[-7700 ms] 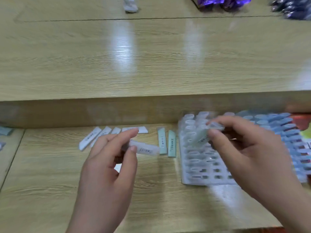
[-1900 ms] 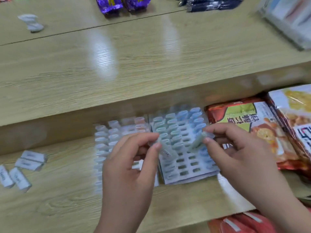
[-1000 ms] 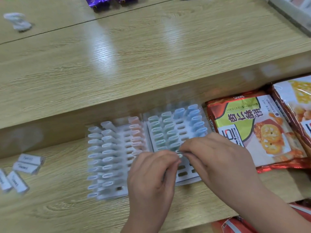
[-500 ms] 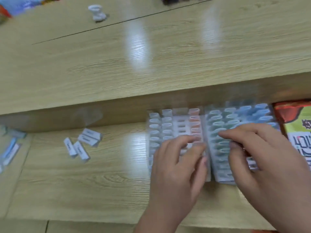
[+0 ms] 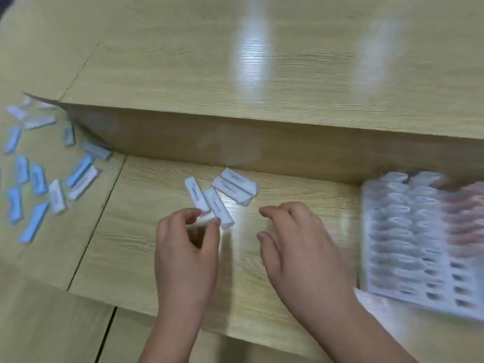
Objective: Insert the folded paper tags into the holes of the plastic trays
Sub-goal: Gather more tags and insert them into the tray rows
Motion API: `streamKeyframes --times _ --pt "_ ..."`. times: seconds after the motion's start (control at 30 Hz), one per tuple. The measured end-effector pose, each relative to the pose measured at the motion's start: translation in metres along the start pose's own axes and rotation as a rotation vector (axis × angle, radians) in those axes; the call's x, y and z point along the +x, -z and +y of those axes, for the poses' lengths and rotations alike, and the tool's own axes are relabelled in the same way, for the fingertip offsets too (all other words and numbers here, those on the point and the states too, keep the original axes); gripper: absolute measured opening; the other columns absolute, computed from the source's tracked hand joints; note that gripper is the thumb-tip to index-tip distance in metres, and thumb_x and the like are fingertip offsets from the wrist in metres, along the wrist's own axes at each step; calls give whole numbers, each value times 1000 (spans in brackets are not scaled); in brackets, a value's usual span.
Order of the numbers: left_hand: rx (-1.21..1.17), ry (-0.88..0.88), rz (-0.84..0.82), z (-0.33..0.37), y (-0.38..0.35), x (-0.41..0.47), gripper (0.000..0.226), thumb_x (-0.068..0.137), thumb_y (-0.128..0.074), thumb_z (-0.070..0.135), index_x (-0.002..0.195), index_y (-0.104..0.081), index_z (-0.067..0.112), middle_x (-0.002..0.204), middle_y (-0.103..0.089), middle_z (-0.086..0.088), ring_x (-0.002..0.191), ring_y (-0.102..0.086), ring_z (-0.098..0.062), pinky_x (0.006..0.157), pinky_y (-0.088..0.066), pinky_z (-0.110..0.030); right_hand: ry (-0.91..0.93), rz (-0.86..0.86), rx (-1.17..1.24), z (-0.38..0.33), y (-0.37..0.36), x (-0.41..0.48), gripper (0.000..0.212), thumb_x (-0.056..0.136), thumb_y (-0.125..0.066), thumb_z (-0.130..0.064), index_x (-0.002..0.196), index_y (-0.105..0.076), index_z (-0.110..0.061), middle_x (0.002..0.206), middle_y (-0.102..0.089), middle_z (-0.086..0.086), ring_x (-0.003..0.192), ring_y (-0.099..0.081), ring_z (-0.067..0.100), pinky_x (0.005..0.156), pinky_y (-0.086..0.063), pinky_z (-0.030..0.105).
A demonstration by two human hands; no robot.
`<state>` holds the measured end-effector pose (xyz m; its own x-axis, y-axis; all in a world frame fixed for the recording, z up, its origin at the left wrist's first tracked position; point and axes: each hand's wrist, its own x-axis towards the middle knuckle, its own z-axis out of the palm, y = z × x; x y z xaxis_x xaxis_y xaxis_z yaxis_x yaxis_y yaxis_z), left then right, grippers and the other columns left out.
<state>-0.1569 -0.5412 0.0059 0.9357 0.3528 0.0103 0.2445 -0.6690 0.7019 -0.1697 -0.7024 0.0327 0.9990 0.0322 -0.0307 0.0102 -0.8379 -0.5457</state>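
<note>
My left hand [image 5: 187,247] pinches a folded white paper tag [image 5: 203,220] between thumb and fingertips, just above the wooden table. Right behind it lie three more white tags [image 5: 230,188] in a small cluster. My right hand [image 5: 301,247] hovers beside them with relaxed, spread fingers and holds nothing. The white plastic tray [image 5: 408,242] lies at the right edge of the view, blurred, with many of its holes filled by looped tags and several holes at the near end bare.
Several blue and white folded tags [image 5: 39,179] lie scattered on the table panel at the far left. A raised wooden shelf [image 5: 262,74] runs across behind the work surface, its front wall just beyond the tags.
Both hands left the trays and moved left to the white tags. My left hand has picked up one tag. The view swung left, so the trays sit at the right edge.
</note>
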Motion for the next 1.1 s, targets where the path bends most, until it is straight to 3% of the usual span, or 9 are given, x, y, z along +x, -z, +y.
streamKeyframes --times 0.1,0.23,0.4,0.57,0.67,0.77,0.87,0.93,1.1 --pt "46 61 -4 -17 4 28 38 90 -57 46 119 -56 22 112 -56 2 96 -56 -5 80 -42 -22 -40 -53 7 -17 -29 20 41 95 -51 -43 131 -54 -26 119 -54 -7 111 -50 16 90 -45 30" --pt "163 42 -30 -23 3 61 42 88 -59 51 115 -63 19 110 -58 -2 100 -59 -25 81 -49 -40 -85 -31 -83 -37 -56 40 36 91 -54 -49 120 -59 -28 109 -58 -8 100 -53 18 71 -46 31" --pt "212 -40 -90 -21 3 80 24 86 -67 33 106 -65 18 106 -57 -2 98 -57 -28 81 -48 -42 -153 -2 -170 -47 -62 49 25 85 -64 -46 101 -61 -28 97 -58 -8 90 -53 17 55 -39 28" --pt "142 -108 -155 -18 7 84 18 82 -64 11 89 -55 24 86 -60 6 82 -58 -25 69 -48 -42 -178 6 -79 -41 -52 44 12 89 -62 -41 96 -53 -35 93 -56 -14 84 -53 11 57 -44 32" --pt "27 -121 -198 -13 11 82 19 87 -65 12 93 -59 30 88 -64 13 83 -63 -14 72 -52 -39 -189 97 135 -31 -41 32 20 90 -63 -38 109 -64 -36 97 -56 -16 79 -57 5 67 -50 31" --pt "-85 -205 -235 -4 21 72 17 92 -61 22 100 -62 38 98 -65 16 84 -68 -13 73 -56 -47 -154 249 244 -20 -22 16 23 91 -66 -28 112 -68 -35 93 -55 -17 80 -56 1 69 -44 16" --pt "-216 -243 -272 21 28 52 21 88 -66 34 105 -63 46 97 -68 20 78 -72 -10 70 -58 -33 -151 377 306 -3 2 -4 34 86 -63 -25 117 -61 -40 96 -58 -17 83 -60 2 73 -42 7" --pt "-302 -228 -288 43 26 38 25 80 -72 36 102 -62 45 91 -72 20 75 -72 -7 67 -57 -26 -196 459 416 10 16 -18 35 84 -64 -31 113 -55 -49 98 -62 -19 84 -64 2 74 -47 8" --pt "-473 -314 -362 93 3 1 12 84 -68 37 95 -67 40 92 -76 10 80 -75 -12 72 -59 -30 -211 614 396 52 57 -41 21 87 -61 -42 107 -60 -47 99 -67 -20 84 -68 4 77 -52 18"
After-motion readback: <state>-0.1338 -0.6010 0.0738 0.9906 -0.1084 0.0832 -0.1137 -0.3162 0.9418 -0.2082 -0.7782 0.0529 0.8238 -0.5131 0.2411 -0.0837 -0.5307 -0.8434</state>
